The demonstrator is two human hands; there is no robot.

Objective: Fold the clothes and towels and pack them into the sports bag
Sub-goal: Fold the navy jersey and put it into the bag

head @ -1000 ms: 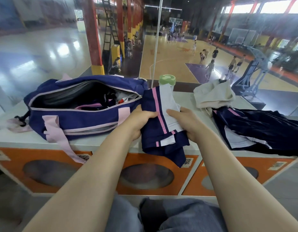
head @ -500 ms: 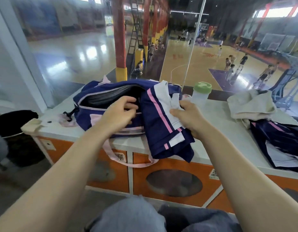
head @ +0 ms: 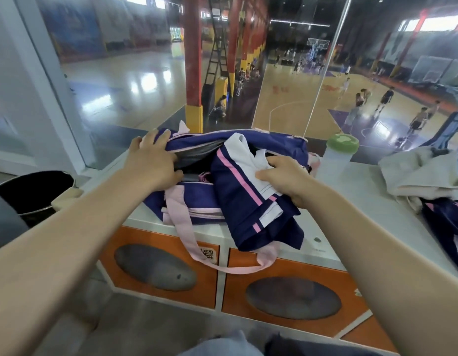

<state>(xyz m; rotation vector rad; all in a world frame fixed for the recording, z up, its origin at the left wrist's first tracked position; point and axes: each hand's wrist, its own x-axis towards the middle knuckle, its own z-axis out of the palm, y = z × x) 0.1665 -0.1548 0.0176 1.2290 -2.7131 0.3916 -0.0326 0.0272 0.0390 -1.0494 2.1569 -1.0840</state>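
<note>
A navy sports bag (head: 279, 147) with pink straps lies unzipped on the white countertop (head: 371, 214). My left hand (head: 152, 163) grips the bag's near-left rim and holds the mouth apart. My right hand (head: 287, 177) holds a folded navy garment (head: 245, 201) with a pink stripe and white panel, its upper end lying over the bag's mouth and its lower end hanging over the bag's front. A crumpled beige towel (head: 423, 176) and another navy garment (head: 449, 222) lie at the right.
A clear bottle with a green lid (head: 337, 155) stands right behind the bag. A glass wall runs along the counter's far edge. Orange washer fronts (head: 294, 296) sit below the counter. A black bin (head: 30, 191) stands at the left.
My left hand let go of the garment and took the bag's rim. My right hand carried the folded garment left and up onto the bag's mouth. The camera turned left.
</note>
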